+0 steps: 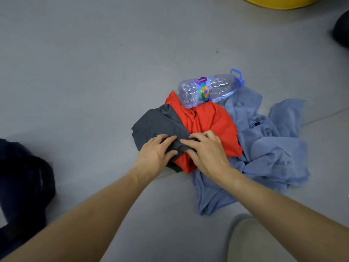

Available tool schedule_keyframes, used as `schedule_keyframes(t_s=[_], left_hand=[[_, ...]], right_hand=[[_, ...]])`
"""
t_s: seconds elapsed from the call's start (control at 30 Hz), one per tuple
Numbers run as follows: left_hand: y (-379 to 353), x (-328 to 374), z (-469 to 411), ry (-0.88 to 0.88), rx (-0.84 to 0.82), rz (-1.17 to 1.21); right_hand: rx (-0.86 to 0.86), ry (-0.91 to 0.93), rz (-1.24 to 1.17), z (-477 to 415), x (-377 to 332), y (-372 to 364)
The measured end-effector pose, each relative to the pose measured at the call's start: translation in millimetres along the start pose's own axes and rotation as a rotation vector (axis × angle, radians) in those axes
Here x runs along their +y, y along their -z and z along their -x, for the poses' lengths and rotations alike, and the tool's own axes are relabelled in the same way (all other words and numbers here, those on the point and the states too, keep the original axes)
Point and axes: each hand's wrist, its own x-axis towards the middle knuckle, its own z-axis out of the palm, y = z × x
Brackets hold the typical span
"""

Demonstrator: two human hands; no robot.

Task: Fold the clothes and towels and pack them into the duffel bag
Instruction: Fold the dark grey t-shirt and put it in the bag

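A heap of clothes lies on the grey floor (94, 72). A dark grey garment (154, 123) sits on top of a crumpled red garment (211, 120). Beside them on the right spreads a rumpled light blue towel (268, 152). My left hand (156, 154) grips the near edge of the grey garment, thumb under a fold and fingers over it. My right hand (205, 152) pinches the same grey edge where it meets the red cloth. The dark navy duffel bag (24, 182) lies at the left edge, partly out of view.
A clear plastic water bottle (209, 89) with a blue handle lies on its side against the far edge of the red garment. A yellow object (279, 1) shows at the top edge, a dark object (341, 33) at the right edge, my knee (251, 241) bottom right.
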Motion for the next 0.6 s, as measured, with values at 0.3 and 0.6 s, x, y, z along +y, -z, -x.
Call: schedule_keyframes(t_s=[0.3,0.6], left_hand=[[161,9,69,0.238,0.419,0.318],[329,60,158,0.18,0.707,0.472]], right_hand=[[-0.063,0.156,-0.349,-45,-103,124],[-0.004,0.137,-0.705,-44,-210,299]])
